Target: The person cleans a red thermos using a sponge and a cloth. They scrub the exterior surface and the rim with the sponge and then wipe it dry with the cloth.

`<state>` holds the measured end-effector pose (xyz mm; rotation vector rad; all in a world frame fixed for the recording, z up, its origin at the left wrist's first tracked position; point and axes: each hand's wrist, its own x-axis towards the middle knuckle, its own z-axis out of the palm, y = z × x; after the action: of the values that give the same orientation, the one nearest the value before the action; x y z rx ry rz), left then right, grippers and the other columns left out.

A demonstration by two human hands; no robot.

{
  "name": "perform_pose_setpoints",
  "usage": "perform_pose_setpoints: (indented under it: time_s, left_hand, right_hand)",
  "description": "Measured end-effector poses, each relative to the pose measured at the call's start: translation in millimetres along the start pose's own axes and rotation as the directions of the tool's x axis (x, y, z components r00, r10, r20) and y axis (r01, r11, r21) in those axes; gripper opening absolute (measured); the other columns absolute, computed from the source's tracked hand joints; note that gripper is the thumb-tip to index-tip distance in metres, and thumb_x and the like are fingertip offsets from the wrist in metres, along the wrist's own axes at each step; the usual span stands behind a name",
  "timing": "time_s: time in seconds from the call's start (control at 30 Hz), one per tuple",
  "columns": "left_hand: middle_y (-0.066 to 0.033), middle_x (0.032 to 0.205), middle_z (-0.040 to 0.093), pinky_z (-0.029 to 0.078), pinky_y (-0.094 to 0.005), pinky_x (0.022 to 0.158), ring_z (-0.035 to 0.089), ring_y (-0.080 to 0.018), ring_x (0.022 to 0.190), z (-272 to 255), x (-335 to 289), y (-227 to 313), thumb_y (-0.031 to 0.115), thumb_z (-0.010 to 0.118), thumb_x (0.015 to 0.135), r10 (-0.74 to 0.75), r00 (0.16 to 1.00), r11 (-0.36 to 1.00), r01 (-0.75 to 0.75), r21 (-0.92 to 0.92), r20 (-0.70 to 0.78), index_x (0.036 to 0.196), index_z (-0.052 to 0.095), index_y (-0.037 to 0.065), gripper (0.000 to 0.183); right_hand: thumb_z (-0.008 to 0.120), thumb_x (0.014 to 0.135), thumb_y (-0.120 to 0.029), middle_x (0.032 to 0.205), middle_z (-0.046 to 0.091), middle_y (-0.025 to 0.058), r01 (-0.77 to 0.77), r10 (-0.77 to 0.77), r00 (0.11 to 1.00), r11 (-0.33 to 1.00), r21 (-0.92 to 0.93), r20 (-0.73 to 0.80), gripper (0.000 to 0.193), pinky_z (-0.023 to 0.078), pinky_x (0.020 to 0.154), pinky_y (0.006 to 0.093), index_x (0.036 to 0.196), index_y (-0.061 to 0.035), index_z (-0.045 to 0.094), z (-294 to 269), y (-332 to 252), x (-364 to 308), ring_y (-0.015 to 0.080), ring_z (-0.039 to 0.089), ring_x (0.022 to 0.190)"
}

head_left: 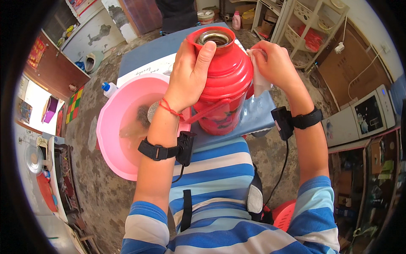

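A red thermos flask [226,78] stands on the blue table in front of me, its metal-ringed mouth uncovered and its red handle hanging down the near side. My left hand [186,76] is closed round the flask's upper left side, thumb up by the rim. On the other side, my right hand [272,63] pinches a white cloth [261,80] against the flask's shoulder. A pink basin [106,129] sits left of the flask, partly behind my left forearm. In its cloudy water lie a dark grey scouring ball [144,115] and a pale item I cannot make out.
The blue table [135,59] carries a white sheet with handwriting and a white bottle [109,89] with a blue cap. A shelf rack [306,31] stands at the far right, beside a white cabinet [368,114]. A red plastic stool [284,213] shows near my right side.
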<state>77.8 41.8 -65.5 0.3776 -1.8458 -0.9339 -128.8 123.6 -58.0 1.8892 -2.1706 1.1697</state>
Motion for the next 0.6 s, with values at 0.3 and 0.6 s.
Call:
perform_pose_setpoints:
  time_s: [0.3, 0.6]
  left_hand:
    - [-0.0176, 0.114, 0.059, 0.043, -0.0368, 0.095, 0.057, -0.0290, 0.106, -1.6, -1.9, -3.8, 0.044, 0.044, 0.102, -0.012, 1.000, 1.000, 0.011, 0.009, 0.018, 0.118, 0.057, -0.001, 0.049]
    - [-0.0158, 0.117, 0.061, 0.043, -0.0344, 0.097, 0.058, -0.0243, 0.109, -3.2, -0.3, 2.4, 0.045, 0.044, 0.102, -0.057, 0.997, 0.997, 0.059, -0.043, 0.056, 0.121, 0.056, -0.001, 0.051]
  right_hand:
    - [0.052, 0.096, -0.007, 0.090, 0.069, 0.0089, -0.021, 0.116, 0.979, 0.871, 0.490, -0.165, 0.022, 0.050, 0.074, 0.0276, 0.113, 0.0000, 0.064, 19.0, 34.0, -62.5, 0.0119, 0.063, 0.082]
    - [0.052, 0.100, -0.015, 0.111, 0.069, 0.0125, 0.060, 0.116, 0.940, 0.870, 0.489, -0.322, 0.030, 0.049, 0.090, 0.0296, 0.123, 0.0013, 0.060, 15.4, -23.0, -49.1, 0.0191, 0.065, 0.097]
